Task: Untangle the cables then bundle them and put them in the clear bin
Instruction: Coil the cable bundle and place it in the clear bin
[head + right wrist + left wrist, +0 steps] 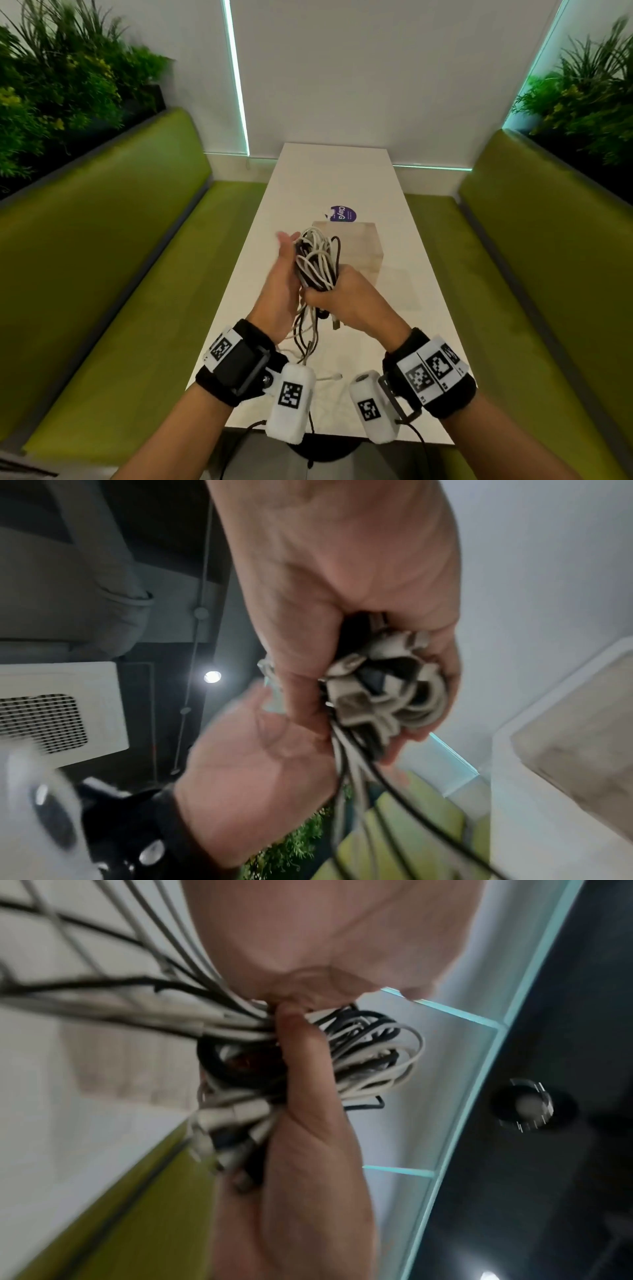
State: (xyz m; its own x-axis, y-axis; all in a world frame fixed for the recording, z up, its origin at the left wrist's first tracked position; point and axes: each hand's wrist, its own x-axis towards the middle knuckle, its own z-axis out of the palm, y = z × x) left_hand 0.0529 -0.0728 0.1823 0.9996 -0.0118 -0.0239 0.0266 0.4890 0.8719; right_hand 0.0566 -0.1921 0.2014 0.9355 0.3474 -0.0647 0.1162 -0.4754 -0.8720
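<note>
Bare worktop [346, 171] lies open beyond the clear bin [356, 246], whose top faces me unobstructed. Green benches [113, 257] wall both sides (narrow lateral room). Cable tails [308, 339] dangling beneath my hands cross the near worktop, where a loose connector [337, 376] lies.

White table [342, 178] bears clear bin [359, 253] and purple sticker [343, 214].

Left hand [279, 270] fingers blurred, perhaps straight
</note>
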